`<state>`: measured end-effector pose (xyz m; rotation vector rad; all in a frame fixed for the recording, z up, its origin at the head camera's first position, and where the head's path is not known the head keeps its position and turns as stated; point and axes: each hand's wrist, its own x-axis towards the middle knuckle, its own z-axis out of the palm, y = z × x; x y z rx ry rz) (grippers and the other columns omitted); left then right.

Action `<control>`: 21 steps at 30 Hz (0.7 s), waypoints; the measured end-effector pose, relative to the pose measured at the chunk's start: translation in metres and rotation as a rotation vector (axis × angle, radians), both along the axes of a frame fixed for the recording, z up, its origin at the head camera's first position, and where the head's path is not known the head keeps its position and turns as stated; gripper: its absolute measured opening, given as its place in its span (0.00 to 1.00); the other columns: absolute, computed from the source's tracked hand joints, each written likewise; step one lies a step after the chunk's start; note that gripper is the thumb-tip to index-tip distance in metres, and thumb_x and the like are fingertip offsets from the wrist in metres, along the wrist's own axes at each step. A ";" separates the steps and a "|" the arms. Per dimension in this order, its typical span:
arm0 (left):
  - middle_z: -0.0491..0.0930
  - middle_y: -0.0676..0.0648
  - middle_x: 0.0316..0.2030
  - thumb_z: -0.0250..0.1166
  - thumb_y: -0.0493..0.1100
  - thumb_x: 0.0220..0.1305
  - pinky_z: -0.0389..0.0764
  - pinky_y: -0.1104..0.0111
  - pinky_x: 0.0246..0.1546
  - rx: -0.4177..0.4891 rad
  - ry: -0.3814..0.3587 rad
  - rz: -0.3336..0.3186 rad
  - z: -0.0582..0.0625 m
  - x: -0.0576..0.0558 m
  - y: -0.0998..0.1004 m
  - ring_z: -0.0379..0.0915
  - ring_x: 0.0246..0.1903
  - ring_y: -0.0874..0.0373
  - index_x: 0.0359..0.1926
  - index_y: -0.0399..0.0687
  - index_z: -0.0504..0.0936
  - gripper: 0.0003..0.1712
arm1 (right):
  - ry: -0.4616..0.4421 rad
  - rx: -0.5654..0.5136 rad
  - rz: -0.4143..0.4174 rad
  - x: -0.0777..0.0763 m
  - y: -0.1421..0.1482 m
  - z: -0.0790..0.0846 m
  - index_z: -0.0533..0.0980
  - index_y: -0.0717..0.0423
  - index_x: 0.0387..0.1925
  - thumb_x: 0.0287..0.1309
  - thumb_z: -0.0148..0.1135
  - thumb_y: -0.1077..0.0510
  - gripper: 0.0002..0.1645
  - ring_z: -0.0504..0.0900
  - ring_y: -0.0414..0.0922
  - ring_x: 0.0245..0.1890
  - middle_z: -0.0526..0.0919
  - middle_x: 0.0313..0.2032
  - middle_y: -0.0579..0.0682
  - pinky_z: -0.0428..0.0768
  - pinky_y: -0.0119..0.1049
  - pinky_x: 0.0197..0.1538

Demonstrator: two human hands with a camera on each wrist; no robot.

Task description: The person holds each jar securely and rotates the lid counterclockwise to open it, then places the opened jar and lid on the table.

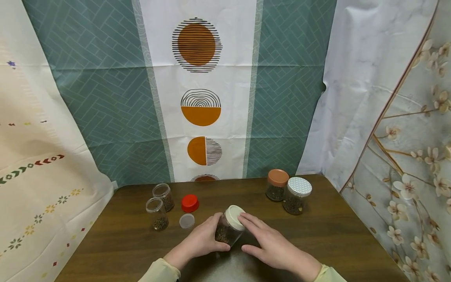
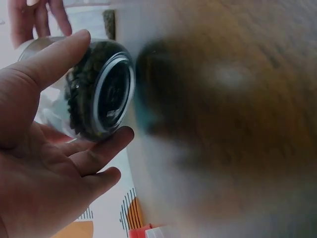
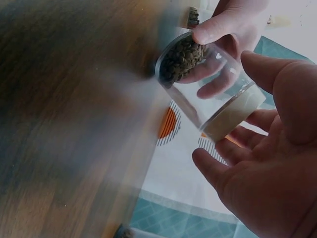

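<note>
A clear jar (image 3: 198,91) with a cream lid (image 1: 235,217) leans to the right over the near part of the table, dark seed-like grains in its lower end. My left hand (image 1: 204,237) grips the jar's body, thumb on the near side and fingers round the far side. In the left wrist view the jar's round base (image 2: 115,91) is tipped up off the tabletop. My right hand (image 1: 269,239) is beside the lid with fingers loosely extended, fingertips right at the lid's edge. Its thumb (image 3: 270,74) stands apart from the lid.
Two lidless clear jars (image 1: 157,215) with grains stand at the left, beside a red lid (image 1: 190,203) and a small translucent lid (image 1: 187,221). At the back right are a jar with an orange lid (image 1: 278,177) and one with a patterned white lid (image 1: 300,186). Fabric hangs behind the wooden table (image 1: 334,235).
</note>
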<state>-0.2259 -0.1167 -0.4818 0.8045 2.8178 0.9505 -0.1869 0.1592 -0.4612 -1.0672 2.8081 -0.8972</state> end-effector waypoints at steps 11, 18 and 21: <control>0.81 0.41 0.65 0.89 0.54 0.54 0.81 0.47 0.60 -0.009 0.003 -0.006 0.000 0.001 0.000 0.80 0.61 0.46 0.74 0.37 0.69 0.56 | 0.016 0.006 -0.014 0.002 -0.001 -0.002 0.58 0.46 0.88 0.80 0.67 0.45 0.46 0.69 0.57 0.79 0.58 0.85 0.50 0.77 0.64 0.67; 0.81 0.43 0.64 0.89 0.54 0.54 0.81 0.47 0.60 -0.001 0.008 -0.008 -0.001 0.001 -0.001 0.80 0.60 0.47 0.74 0.39 0.69 0.55 | 0.014 -0.001 -0.021 0.001 0.000 0.000 0.60 0.44 0.87 0.80 0.66 0.42 0.44 0.69 0.56 0.79 0.61 0.84 0.49 0.77 0.64 0.68; 0.81 0.43 0.64 0.89 0.54 0.54 0.81 0.47 0.59 0.000 0.016 -0.007 -0.002 0.001 -0.001 0.79 0.60 0.47 0.74 0.40 0.70 0.54 | 0.010 -0.016 -0.031 0.000 0.000 0.001 0.62 0.43 0.87 0.81 0.64 0.39 0.43 0.70 0.56 0.79 0.63 0.83 0.48 0.76 0.64 0.68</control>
